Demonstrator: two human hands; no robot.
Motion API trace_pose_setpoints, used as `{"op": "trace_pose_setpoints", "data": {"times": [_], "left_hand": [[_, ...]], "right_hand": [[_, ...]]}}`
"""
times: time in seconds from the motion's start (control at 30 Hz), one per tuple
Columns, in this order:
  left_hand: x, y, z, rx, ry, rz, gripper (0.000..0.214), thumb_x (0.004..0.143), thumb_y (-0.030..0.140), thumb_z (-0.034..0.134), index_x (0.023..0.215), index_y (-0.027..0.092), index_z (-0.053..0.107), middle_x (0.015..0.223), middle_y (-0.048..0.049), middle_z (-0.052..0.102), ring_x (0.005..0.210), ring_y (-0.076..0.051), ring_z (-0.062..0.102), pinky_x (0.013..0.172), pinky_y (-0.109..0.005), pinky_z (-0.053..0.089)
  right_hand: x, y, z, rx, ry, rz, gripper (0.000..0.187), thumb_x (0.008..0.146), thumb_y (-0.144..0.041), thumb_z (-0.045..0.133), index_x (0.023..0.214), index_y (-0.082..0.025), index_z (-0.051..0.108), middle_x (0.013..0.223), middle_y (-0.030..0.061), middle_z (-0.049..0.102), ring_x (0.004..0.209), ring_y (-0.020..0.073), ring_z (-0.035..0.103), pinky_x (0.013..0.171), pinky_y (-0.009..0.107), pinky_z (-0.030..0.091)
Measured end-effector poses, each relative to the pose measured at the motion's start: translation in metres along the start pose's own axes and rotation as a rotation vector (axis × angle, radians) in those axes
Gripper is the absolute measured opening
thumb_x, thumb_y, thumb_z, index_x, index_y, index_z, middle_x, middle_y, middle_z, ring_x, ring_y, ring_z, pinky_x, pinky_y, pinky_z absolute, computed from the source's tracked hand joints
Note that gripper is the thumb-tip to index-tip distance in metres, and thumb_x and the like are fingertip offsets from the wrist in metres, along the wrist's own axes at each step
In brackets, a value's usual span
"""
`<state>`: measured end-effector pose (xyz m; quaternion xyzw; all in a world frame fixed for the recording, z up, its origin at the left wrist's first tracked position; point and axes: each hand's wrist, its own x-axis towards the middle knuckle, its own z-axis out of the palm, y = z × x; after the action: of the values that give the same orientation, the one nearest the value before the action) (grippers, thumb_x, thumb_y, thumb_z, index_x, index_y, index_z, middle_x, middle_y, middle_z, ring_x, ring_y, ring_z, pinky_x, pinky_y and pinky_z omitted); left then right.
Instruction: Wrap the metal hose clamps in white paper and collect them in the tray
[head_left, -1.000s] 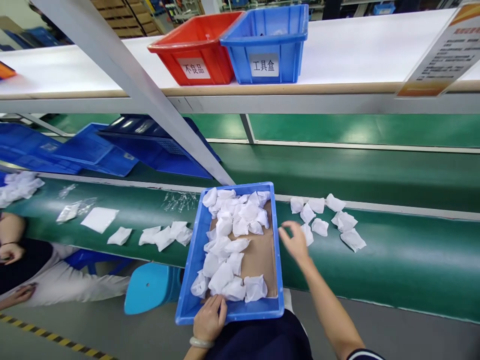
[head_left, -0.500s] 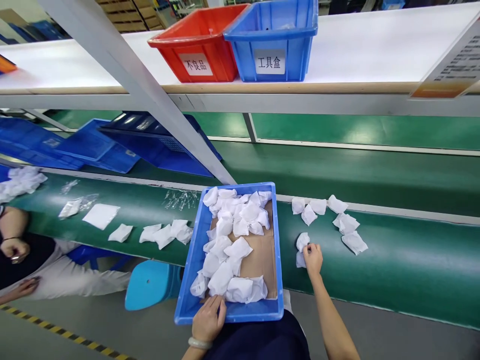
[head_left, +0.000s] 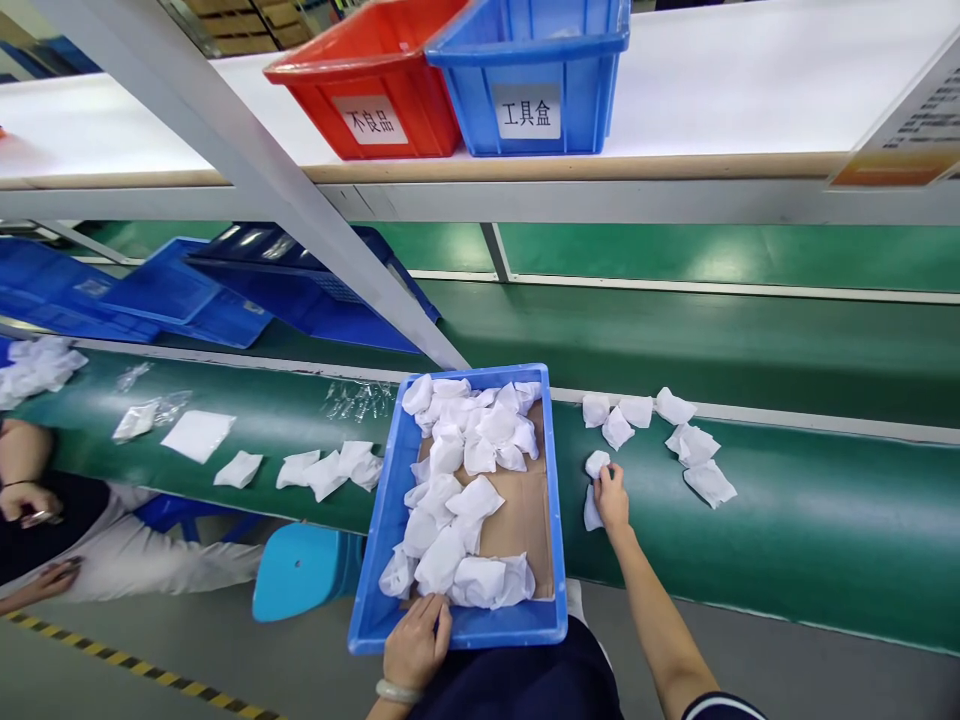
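Observation:
A blue tray [head_left: 556, 560] lined with brown cardboard holds many small white wrapped packets [head_left: 480, 497]. My left hand [head_left: 417, 640] is closed over the tray's near rim at its left part, its fingertips close to the packets. To the right of the tray, my right hand [head_left: 613, 497] pinches a small white packet [head_left: 598, 464] at the green belt. Another white packet [head_left: 592, 508] lies just below it, partly behind my fingers. Farther up and right on the belt sit several more white packets [head_left: 694, 447].
Left of the tray, the green belt [head_left: 285, 515] bears white packets and clear plastic bags [head_left: 358, 400]. A co-worker's hand [head_left: 31, 503] is at far left, beside a blue stool [head_left: 304, 572]. A slanted post [head_left: 330, 235] and a shelf with red [head_left: 420, 110] and blue [head_left: 551, 95] bins stand ahead.
My right hand has moved slightly up and left, shifting the upper packet away from the one below. My left hand stays on the tray rim. The view has tilted slightly.

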<state>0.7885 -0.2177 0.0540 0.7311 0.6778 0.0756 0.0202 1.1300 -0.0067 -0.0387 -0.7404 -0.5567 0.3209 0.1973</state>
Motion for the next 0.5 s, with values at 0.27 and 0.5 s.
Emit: {"op": "trace_pose_setpoints", "data": {"times": [0.27, 0.5], "left_hand": [[-0.004, -0.006, 0.006, -0.012, 0.050, 0.018, 0.032, 0.094, 0.032, 0.038, 0.083, 0.021, 0.067, 0.080, -0.0034, 0.073, 0.076, -0.018, 0.070, 0.068, -0.028, 0.056], [-0.009, -0.013, 0.012, -0.073, 0.025, 0.010, 0.032, 0.093, 0.035, 0.039, 0.083, 0.024, 0.067, 0.081, -0.0042, 0.074, 0.078, -0.022, 0.072, 0.068, -0.033, 0.060]], "right_hand": [[-0.050, -0.073, -0.036, 0.382, 0.059, -0.023, 0.048, 0.096, -0.050, 0.022, 0.117, -0.017, 0.050, 0.081, 0.0044, 0.057, 0.064, 0.0171, 0.053, 0.060, 0.030, 0.048], [-0.015, -0.086, -0.088, 0.165, 0.236, -0.288, 0.057, 0.084, -0.056, 0.054, 0.128, -0.020, 0.049, 0.125, 0.0149, 0.054, 0.117, 0.0284, 0.048, 0.100, 0.045, 0.039]]}}
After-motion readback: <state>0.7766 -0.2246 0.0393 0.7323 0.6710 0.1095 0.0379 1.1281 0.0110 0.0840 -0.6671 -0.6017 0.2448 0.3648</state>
